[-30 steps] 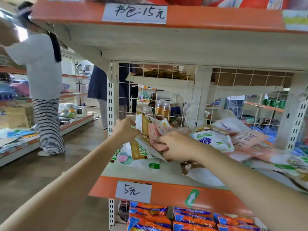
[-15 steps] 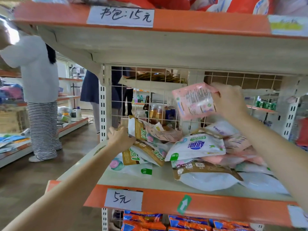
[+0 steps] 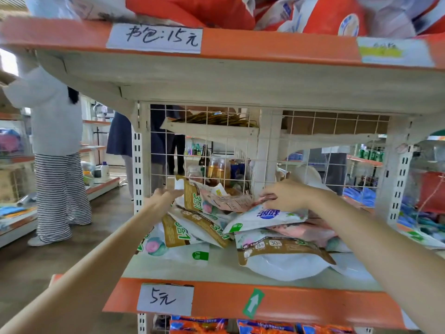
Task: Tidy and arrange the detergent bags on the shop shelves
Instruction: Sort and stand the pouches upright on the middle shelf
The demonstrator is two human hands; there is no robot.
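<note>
A loose pile of detergent bags lies on the middle shelf (image 3: 216, 303) with the "5元" label. Brown-and-white "3合1" bags (image 3: 192, 226) lean at the left. A white bag with a blue logo (image 3: 262, 216) lies in the middle, over a large brown-banded bag (image 3: 281, 249). My left hand (image 3: 163, 200) reaches in with straight fingers and touches the left edge of the upright brown bag (image 3: 191, 197). My right hand (image 3: 287, 194) rests on top of the pile. Its fingers pinch the right edge of a pink bag (image 3: 231, 203).
The shelf above (image 3: 265, 47) hangs low and carries orange-and-white bags. A wire mesh (image 3: 240, 141) closes the back, with bottles behind it. Orange-blue packets (image 3: 199, 325) fill the shelf below. Two people (image 3: 55, 131) stand in the aisle at left.
My right hand came down from holding a pink bag up under the upper shelf to the top of the pile. My left hand's fingers straightened against the upright bag.
</note>
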